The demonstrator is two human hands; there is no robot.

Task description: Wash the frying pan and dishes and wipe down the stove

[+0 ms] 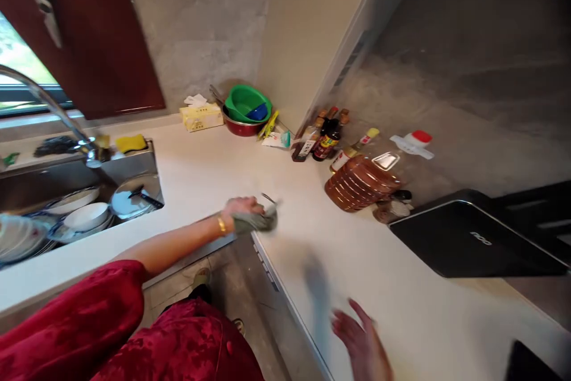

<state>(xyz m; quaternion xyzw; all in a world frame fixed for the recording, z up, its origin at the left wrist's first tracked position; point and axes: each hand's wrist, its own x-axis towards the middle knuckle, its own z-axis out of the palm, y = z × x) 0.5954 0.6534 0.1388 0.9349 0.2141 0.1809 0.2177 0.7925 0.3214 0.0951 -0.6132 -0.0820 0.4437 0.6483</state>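
Observation:
My left hand (244,207), with a gold band at the wrist, is closed around a grey-green cloth (256,220) above the inner corner of the white counter (298,220). A thin dark object (267,197) shows just beyond the cloth; I cannot make out what it is or whether the hand holds it. Over the right-hand stretch of the counter, near its front edge, my right hand (359,339) has its fingers apart and holds nothing. It is slightly blurred, and I cannot tell whether it touches the surface.
Dishes (87,216) fill the sink (154,173) under a faucet (57,109), with a yellow sponge (131,143) behind. A tissue box (203,117), green basin (243,98), sauce bottles (328,140), large oil jug (361,182) and black appliance (468,238) line the wall.

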